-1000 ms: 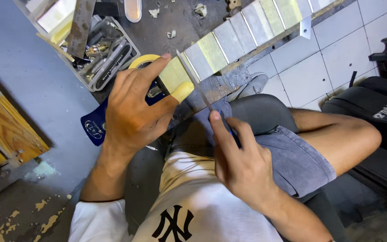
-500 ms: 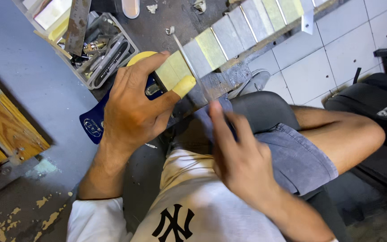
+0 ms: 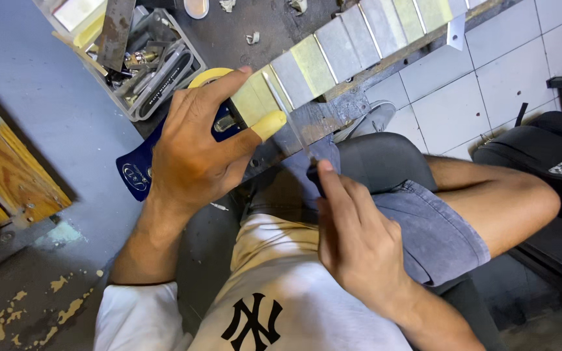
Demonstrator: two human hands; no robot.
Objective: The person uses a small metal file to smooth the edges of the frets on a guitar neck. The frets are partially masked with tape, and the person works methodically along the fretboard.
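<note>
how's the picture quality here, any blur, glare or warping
Head view: mostly sharp, with the left hand and right hand both crisp; the thin blade shows a faint bright sheen; light is soft and even, with shade under the metal strip; the white floor tiles run slanted, a sign of wide-angle tilt.

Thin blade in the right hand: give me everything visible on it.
The blade is a thin, narrow strip, metal by its grey sheen, running slantwise from the right hand up across the taped metal strip. The right hand's fingertips pinch its lower end; its tip lies between two yellow tape bands, close to the left hand. The edge is too thin to make out.
</note>
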